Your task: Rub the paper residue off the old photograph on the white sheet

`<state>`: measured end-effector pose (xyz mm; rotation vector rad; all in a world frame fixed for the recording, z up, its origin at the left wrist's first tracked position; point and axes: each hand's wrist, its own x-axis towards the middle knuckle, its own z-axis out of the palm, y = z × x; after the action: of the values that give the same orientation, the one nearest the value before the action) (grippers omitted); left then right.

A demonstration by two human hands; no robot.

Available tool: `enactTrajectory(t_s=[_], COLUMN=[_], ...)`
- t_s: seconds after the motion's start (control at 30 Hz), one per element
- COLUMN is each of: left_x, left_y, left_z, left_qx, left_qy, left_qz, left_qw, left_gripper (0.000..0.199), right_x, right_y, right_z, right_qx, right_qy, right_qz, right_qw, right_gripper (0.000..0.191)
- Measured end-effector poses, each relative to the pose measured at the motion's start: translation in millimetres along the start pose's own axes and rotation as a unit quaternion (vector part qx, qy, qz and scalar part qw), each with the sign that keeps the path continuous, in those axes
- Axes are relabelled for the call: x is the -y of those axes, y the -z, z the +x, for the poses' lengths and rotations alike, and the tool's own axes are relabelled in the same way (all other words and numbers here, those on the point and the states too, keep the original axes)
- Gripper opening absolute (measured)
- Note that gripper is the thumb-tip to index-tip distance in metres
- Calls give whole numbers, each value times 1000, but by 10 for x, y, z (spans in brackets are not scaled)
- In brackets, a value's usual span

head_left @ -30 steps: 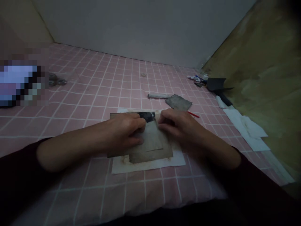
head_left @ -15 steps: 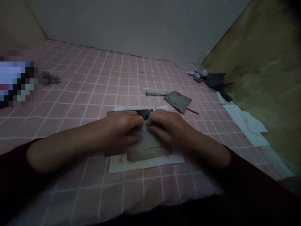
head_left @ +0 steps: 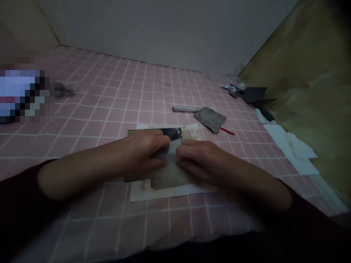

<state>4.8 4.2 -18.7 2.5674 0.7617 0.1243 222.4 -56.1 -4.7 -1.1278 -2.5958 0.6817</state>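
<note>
Head view: thin card (head_left: 164, 181) lies center frame on white paper (head_left: 137, 196); looks light, bendable, easy to crease, best taken by edges. Left hand (head_left: 145, 146) and right hand (head_left: 203, 157) curl over it, apart; can't tell what's gripped. Right hand now lower, baring dark strip's (head_left: 173, 133) end.

Two long, dark maroon, nearly black fabric sleeves (head_left: 307, 204) end partway down the forearms; the hands and wrists are bare.
</note>
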Motion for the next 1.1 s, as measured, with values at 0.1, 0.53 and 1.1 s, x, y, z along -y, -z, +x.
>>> enactTrajectory(t_s=[0.1,0.53,1.1], left_x=[7,33,44], left_y=[4,8,-18], left_z=[8,14,2], left_qx=[6,14,-3], left_qy=[-4,-2,-13], left_qz=[-2,-1,-9], left_qw=[1000,1000,1000], left_gripper=[9,10,9], right_x=[28,135,92], right_y=[40,-46,-13], right_z=[-56,-106,-84], right_qx=[19,23,-15], right_qy=[-51,-30,-66], right_qz=[-16,-19,-15], right_qw=[998,999,998], right_gripper=[18,15,19])
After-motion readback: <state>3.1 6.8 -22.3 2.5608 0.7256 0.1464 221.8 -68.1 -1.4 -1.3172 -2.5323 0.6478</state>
